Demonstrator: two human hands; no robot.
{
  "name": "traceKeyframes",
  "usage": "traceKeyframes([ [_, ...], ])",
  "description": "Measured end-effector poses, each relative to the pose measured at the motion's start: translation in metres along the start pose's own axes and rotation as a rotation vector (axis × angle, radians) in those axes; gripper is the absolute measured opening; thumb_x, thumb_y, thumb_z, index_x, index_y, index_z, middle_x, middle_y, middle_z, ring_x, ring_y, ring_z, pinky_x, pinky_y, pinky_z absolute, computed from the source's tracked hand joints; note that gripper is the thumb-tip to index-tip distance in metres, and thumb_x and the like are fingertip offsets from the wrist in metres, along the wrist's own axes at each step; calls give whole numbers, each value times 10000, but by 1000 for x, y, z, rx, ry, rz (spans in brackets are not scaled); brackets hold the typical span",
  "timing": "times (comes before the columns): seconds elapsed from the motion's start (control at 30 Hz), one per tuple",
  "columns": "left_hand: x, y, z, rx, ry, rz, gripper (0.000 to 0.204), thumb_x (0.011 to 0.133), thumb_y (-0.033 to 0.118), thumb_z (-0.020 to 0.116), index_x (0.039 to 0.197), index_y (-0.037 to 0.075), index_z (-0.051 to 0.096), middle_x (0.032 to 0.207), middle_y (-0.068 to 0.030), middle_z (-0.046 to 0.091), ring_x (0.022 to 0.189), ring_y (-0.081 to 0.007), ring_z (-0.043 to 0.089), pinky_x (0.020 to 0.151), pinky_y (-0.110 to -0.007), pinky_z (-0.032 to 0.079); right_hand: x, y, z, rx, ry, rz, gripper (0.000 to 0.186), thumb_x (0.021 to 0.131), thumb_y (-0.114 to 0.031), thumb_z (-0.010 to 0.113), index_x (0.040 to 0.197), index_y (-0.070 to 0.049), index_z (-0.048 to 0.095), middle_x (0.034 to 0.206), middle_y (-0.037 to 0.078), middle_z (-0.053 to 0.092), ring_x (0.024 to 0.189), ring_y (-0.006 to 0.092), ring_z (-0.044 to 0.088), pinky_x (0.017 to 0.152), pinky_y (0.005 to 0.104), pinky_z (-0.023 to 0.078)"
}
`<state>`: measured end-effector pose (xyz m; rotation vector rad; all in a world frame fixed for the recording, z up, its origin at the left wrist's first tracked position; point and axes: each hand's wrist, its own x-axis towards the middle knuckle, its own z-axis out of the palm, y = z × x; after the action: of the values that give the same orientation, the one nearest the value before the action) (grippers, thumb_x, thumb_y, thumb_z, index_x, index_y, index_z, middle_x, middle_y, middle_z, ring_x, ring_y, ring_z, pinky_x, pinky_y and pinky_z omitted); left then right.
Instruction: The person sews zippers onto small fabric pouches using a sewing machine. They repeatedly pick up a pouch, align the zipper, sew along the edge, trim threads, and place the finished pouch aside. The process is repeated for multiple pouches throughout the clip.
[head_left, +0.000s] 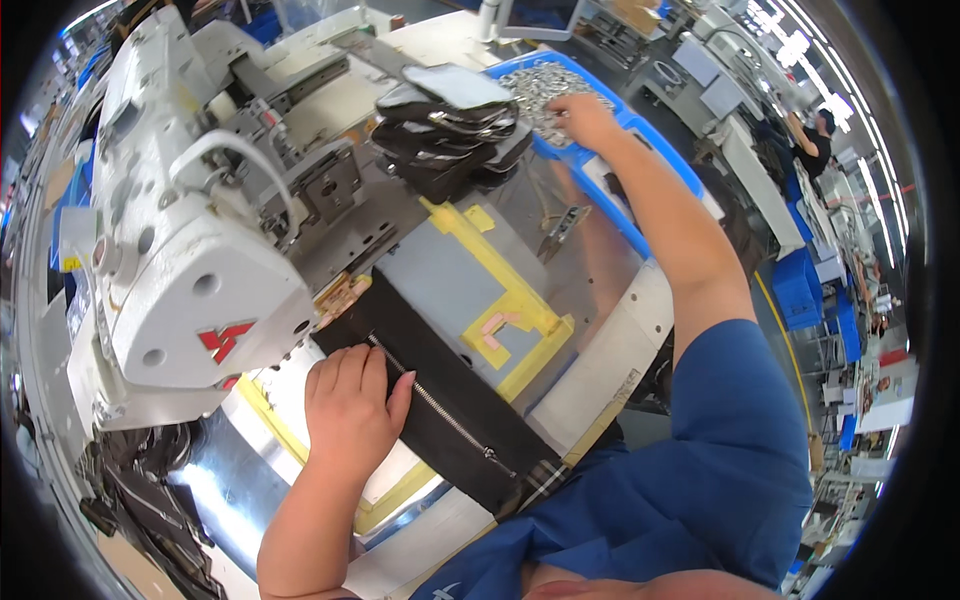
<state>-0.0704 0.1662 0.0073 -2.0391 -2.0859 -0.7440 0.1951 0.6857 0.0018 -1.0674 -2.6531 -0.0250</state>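
My left hand point(350, 405) lies flat on a black fabric piece point(440, 370), fingers stretched and thumb apart, beside the silver zipper point(435, 405) that runs along it. The zipper's slider sits near the end closest to my body, where a plaid patch point(543, 480) shows. Out to the far right, my right hand point(585, 120) reaches into a blue tray point(640, 125) of small silver metal parts point(545, 88). Its fingers are drawn together at the parts; whether something is between them is too small to make out.
A large white sewing machine point(200, 270) stands at the left, its head close to my left hand. Stacked black zippered pieces point(445, 135) lie by the tray. Yellow tape point(500, 270) marks the grey work plate. More dark pieces point(150, 490) hang at the lower left.
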Motion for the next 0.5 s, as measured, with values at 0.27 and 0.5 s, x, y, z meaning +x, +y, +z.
traceKeyframes([
  [0.27, -3, -2, -1, 32, -34, -21, 514, 881, 326, 850, 1242, -20, 729, 1273, -205, 734, 1220, -383, 691, 1051, -480, 545, -7, -74, -46, 208, 372, 111, 196, 915, -161, 804, 1081, -58, 818, 969, 132, 806, 906, 257, 780, 831, 377, 598],
  [0.5, -8, -1, -1, 36, -96, -51, 601, 928, 344, 819, 1370, -31, 660, 1370, -263, 674, 1282, -416, 662, 1092, -468, 541, -94, -297, -69, 738, -232, -569, 159, 916, -24, 763, 1067, -49, 802, 975, 96, 738, 895, 268, 717, 778, 379, 566],
])
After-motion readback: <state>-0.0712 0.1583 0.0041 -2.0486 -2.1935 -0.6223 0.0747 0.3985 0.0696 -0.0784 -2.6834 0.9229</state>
